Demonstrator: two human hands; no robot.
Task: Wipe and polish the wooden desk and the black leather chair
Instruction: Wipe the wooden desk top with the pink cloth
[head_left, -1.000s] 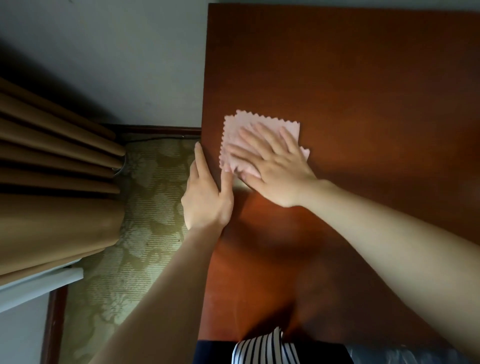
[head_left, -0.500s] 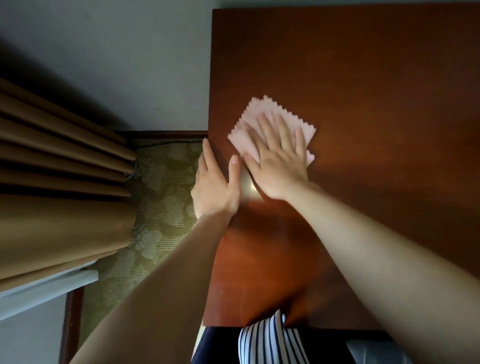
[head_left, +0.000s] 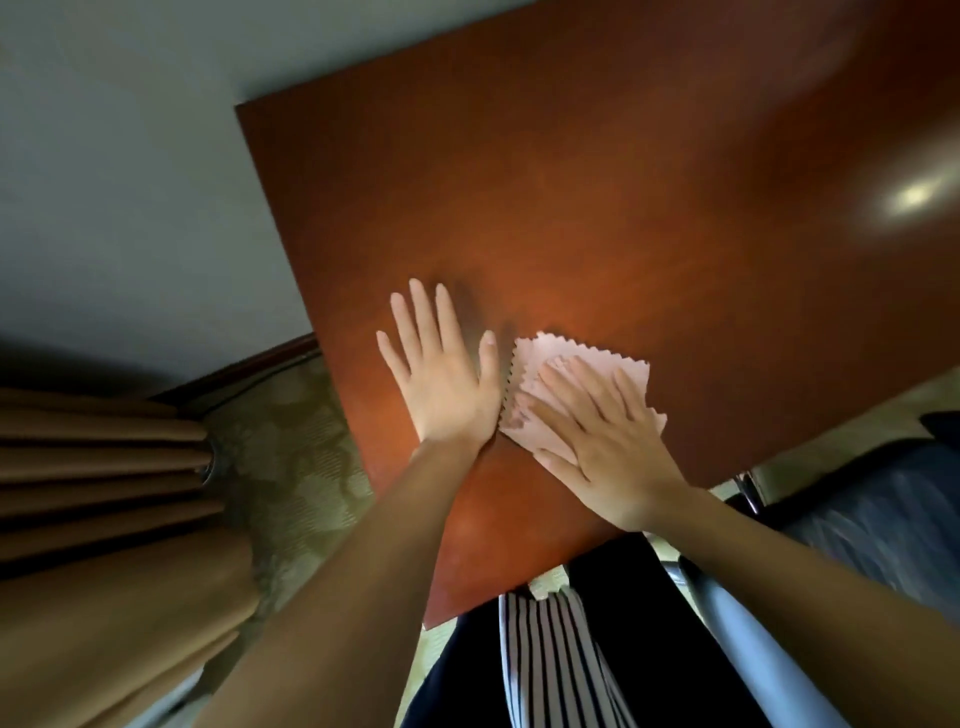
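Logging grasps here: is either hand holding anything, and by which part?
Nothing is gripped. The right hand presses flat on the pink cloth; the left hand lies flat on the desk.

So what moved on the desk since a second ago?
The right hand slid the cloth away from the desk's left edge, toward its near edge. The left hand moved off that left edge onto the desk top, beside the cloth. Same as before: both hands lie flat, the right pressing the cloth. Nothing was picked up or let go.
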